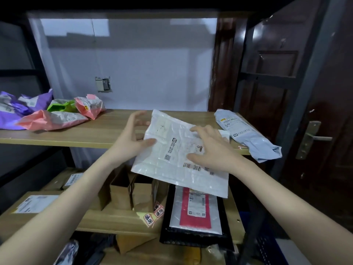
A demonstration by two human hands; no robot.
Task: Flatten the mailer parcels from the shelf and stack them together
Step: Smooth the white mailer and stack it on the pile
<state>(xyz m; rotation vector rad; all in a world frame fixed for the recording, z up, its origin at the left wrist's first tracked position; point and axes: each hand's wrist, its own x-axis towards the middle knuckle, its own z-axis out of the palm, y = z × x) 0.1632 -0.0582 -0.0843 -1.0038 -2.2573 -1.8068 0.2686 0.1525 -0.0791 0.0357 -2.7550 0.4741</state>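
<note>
While the left hand [133, 138] holds the white mailer [177, 150] by its left edge, thumb on top, the right hand [212, 150] lies on it with fingers spread flat, and the mailer hangs out past the front edge of the wooden shelf [76, 134]. Bare wood shows between the pink mailers [57, 119] at the left and the blue parcel [248, 134] at the right edge. Its label has a barcode, but the writing is too small to read.
</note>
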